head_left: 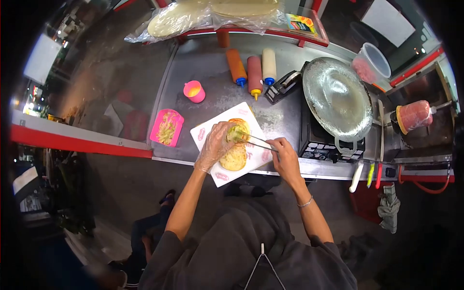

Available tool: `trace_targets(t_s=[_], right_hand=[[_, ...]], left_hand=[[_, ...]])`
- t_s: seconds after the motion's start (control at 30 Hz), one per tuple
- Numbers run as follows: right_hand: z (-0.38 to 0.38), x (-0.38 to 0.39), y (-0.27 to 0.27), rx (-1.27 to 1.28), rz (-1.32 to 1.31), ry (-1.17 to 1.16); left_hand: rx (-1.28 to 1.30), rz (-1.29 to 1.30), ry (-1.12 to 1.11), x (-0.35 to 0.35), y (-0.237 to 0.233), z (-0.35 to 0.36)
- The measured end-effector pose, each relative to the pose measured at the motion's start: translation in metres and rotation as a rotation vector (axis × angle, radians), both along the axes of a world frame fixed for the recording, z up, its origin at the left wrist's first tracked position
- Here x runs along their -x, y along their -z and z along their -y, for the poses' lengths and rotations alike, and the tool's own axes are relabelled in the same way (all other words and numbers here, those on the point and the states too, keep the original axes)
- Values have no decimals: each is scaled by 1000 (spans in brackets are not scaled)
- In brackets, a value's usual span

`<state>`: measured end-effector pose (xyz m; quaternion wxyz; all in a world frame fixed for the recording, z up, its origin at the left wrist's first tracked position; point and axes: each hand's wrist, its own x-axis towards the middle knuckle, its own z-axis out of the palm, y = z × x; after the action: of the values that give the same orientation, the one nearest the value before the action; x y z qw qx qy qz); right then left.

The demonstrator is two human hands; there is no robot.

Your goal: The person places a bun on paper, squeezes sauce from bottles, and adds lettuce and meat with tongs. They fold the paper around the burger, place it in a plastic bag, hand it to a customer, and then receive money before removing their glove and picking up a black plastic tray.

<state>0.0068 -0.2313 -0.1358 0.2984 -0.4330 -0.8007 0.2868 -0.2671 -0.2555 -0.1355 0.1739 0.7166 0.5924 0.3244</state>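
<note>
A left hand in a clear, loose plastic glove [212, 145] lies over the edge of an open round bread bun with browned rims [234, 159], while a right hand without a glove [285, 155] has its fingers closed around a pair of slim dark metal tongs [258, 143]; whether the left fingers pinch anything, one cannot tell, since the back of the glove hides them. The tong tips reach into a small heap of shredded pale-green vegetable [236, 133] on the farther half of the bun, and shreds could scatter onto the printed white card sheet [223, 179] beneath if the tips open too wide or drag sideways. The slack film of the glove sits right beside the tips, so a careless squeeze could catch it. Too firm a press from the left palm could dent the crumb or make the card slide, as it lies loose and askew on the grey metal counter [203, 67], its near corner jutting past the front edge. The bun itself lies on the middle of the card, spread with its two halves end to end: the nearer one shows a pale, golden, slightly rough cut face, the farther one a reddish-orange, glossy border around the green heap. Similar shreds sit in a bright pink square plastic tub [179, 126] well to the left
</note>
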Motion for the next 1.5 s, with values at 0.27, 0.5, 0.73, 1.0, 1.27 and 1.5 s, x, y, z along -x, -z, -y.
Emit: trace_targets(t_s=[0.27, 0.5, 0.73, 1.0, 1.27, 1.5], right_hand=[[-16, 16, -39, -5, -40, 38], [1, 19, -41, 62, -59, 34], [11, 35, -36, 32, 88, 45], [34, 54, -60, 31, 93, 139], [65, 44, -54, 152, 74, 369], [73, 39, -63, 97, 18, 447]], left_hand=[[74, 192, 133, 14, -11, -5], [51, 582, 57, -6, 4, 36], [69, 178, -136, 74, 4, 46], [-29, 13, 72, 78, 37, 2], [109, 48, 165, 83, 80, 19], [117, 530, 219, 55, 17, -15]])
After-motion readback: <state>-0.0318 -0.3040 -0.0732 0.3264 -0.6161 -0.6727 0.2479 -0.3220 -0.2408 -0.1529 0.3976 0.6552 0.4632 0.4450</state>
